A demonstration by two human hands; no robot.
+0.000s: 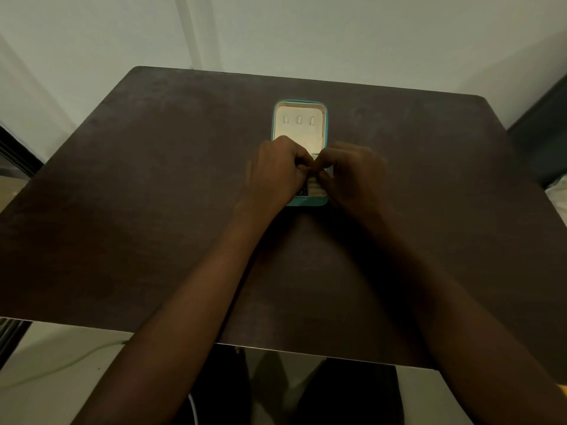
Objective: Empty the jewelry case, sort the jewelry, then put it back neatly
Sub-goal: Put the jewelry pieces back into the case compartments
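A small teal jewelry case [325, 124] lies open in the middle of the dark table [153, 194]. Its cream lid lining [300, 130] faces me and carries three small hooks. My left hand [276, 173] and my right hand [352, 176] meet over the case's lower tray, fingers curled and fingertips pinched together. Both hands cover most of the tray; only a sliver of cream rolls and a dark dotted strip [303, 190] shows between them. Whether either hand pinches a piece of jewelry is hidden.
The table's far edge stands close to a pale wall [337, 32]. A white cable [61, 366] runs over the floor at the lower left. A dark piece of furniture [543, 130] stands at the right.
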